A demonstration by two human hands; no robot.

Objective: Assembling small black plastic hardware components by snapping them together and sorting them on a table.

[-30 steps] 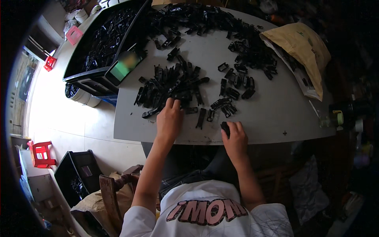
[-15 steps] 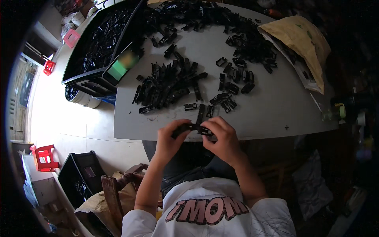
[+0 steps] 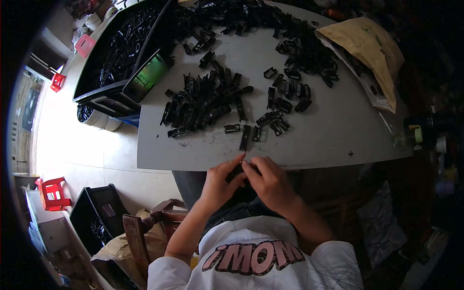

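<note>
left grip (image 3: 216,186): at the near edge of the tabletop (image 3: 328,137); fingers bent inward, forefinger tip close to the right hand's. whether anything is pinched: cannot tell, the fingers cover the space between.

right grip (image 3: 273,186): curled, back of the hand upward, fingertips meeting or nearly meeting the left ones; contents likewise hidden, cannot tell. both hands sit low before the body, presumably to handle something small at close reach.

single long black part (image 3: 245,137): on the tabletop, just beyond the fingertips, one end toward the person; seemingly placed for easy reach.

heap of long black pieces (image 3: 205,104): left of centre, probably placed to suit the left hand.

small black frames (image 3: 285,96): loose cluster right of centre, apart from the heap, perhaps so that shapes do not mix.

mass of black parts (image 3: 241,14): along the far edge, likely a reserve that leaves the near strip for handling.

phone (image 3: 151,75): screen lit green, propped at a tilt against the black crate (image 3: 108,101), likely for viewing.

beige sack (image 3: 367,48): at the right, mouth facing left, dark pieces inside.
</note>
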